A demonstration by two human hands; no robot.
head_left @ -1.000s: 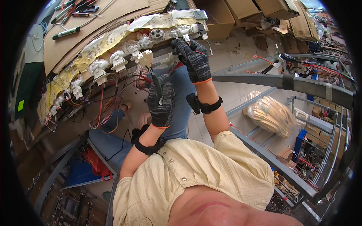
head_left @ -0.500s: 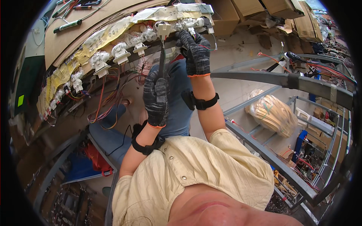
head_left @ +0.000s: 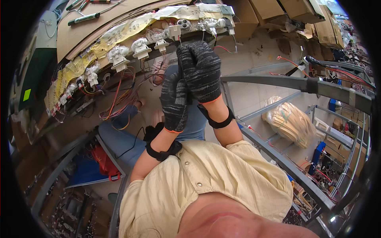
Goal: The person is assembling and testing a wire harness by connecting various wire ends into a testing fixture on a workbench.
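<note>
My right hand (head_left: 200, 71), in a black-and-grey knit glove with an orange cuff, is closed just below the row of white connectors. My left hand (head_left: 174, 102), in a matching glove, is also closed and touches the right from below and left. What either hand grips is hidden behind the gloves. Directly above them, a white plug connector (head_left: 174, 32) sits on the edge of the board, its wires running down behind the right hand. Further white connectors (head_left: 141, 49) line the edge, with loose wires (head_left: 123, 90) hanging at the left.
Yellowed tape strips (head_left: 115, 37) run along the board. A marker pen (head_left: 83, 19) lies at the upper left. On the right are a grey metal frame (head_left: 274, 81), a plastic-wrapped bundle (head_left: 289, 122) and cardboard boxes (head_left: 295, 12). A red bag (head_left: 104, 160) is at lower left.
My right hand has come down and left from the connectors onto the left hand. The dark strip that rose from my left hand to the connector no longer shows. The whole view has shifted slightly.
</note>
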